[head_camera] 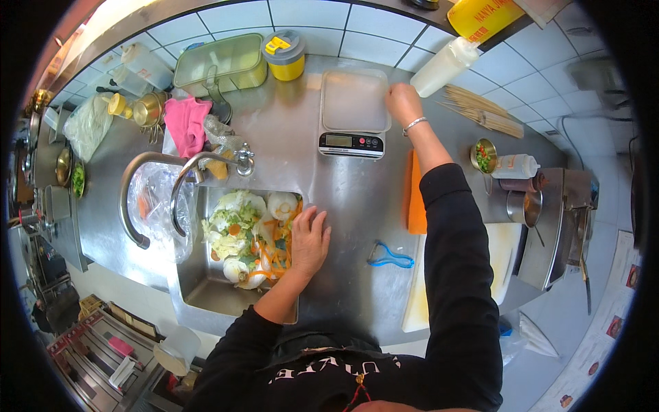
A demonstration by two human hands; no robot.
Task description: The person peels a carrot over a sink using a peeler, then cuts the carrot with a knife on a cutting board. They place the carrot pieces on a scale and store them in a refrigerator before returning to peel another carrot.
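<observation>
My left hand [310,242] rests at the right rim of the sink [221,296], holding nothing, with its fingers slightly spread. Beside it in the basin lie vegetable scraps [234,213]: pale leaves, orange peelings and white chunks. My right hand [404,105], curled, is at the right edge of a translucent square plastic container [355,100]. Its fingertips are hidden, so I cannot tell if they grip the rim. Under the container stands a digital kitchen scale [351,145]. A white squeeze bottle [445,67] leans close to this hand.
A blue peeler [390,256], an orange board [416,195] and a white cutting board [499,257] lie on the steel counter [350,206]. Over the sink curve metal faucets [135,190]. Wooden skewers [481,113] lie by the wall; a yellow cup [284,56] stands behind.
</observation>
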